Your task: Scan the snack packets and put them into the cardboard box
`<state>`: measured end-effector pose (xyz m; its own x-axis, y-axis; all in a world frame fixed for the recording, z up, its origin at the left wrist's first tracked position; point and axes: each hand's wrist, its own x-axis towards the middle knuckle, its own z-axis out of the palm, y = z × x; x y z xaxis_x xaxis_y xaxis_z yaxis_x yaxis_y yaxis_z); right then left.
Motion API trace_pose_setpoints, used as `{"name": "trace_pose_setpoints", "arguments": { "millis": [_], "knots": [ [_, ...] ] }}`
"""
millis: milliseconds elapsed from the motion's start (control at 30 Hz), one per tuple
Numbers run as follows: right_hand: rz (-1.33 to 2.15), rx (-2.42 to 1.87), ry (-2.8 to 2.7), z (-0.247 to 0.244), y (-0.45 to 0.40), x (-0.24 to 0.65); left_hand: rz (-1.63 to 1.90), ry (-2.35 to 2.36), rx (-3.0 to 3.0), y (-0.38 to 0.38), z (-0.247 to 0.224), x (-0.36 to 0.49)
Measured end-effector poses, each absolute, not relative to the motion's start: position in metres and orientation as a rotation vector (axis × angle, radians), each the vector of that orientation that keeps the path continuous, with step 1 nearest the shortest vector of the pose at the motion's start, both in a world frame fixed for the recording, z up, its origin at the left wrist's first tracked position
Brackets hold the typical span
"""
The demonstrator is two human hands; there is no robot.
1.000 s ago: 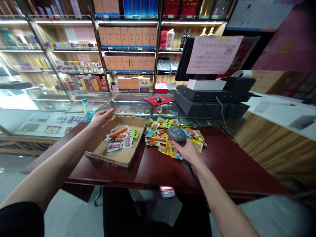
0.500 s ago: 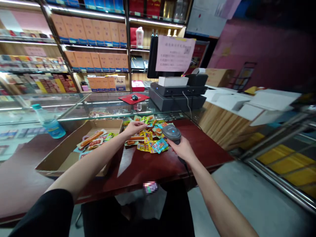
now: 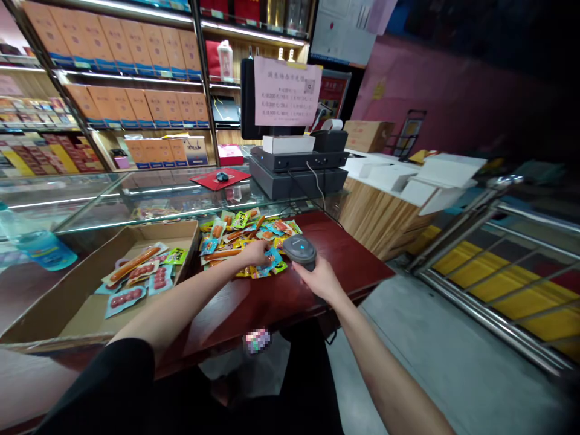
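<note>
Well, the left hand (image 3: 256, 254) lies curled over a heap of colourful foil snack packets (image 3: 235, 232) on a dark red wooden counter (image 3: 348, 263), its fingertips down on a packet, perhaps pinching it, though the fingers hide that. The right hand (image 3: 319, 281) wraps closed around the handle of a dark grey handheld barcode scanner (image 3: 301, 251), held just beside the heap's right edge. Left of the heap, an open brown cardboard tray (image 3: 172, 228) holds a few flat sausage packets (image 3: 136, 269), and a glass display case (image 3: 149, 196) stands beyond the counter.
</note>
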<state>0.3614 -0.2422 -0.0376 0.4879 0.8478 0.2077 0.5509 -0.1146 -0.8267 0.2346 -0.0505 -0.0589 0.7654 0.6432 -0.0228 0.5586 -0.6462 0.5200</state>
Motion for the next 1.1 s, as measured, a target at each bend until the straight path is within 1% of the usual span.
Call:
{"name": "trace_pose_setpoints", "arguments": {
  "millis": [133,233,333,467,600,1100],
  "knots": [
    [0.52,-1.737,-1.176,-0.042,-0.24,0.344,0.207,0.92,2.019,-0.033,-0.048,0.206],
    [0.566,-1.708,-1.205,-0.048,-0.233,0.328,0.347,0.954,1.592,-0.019,-0.039,0.174],
    [0.577,-1.7,-1.267,-0.053,-0.222,0.312,0.456,0.923,1.361,-0.01,-0.031,0.141],
    [0.598,-1.698,-1.332,-0.055,-0.205,0.291,0.512,0.889,1.234,-0.006,-0.024,0.107],
    [0.625,-1.683,-1.382,-0.051,-0.194,0.275,0.53,0.853,1.169,-0.005,-0.022,0.091],
    [0.615,-1.73,-1.389,-0.043,-0.193,0.269,0.561,0.851,1.113,-0.006,-0.019,0.091]
  ]
}}
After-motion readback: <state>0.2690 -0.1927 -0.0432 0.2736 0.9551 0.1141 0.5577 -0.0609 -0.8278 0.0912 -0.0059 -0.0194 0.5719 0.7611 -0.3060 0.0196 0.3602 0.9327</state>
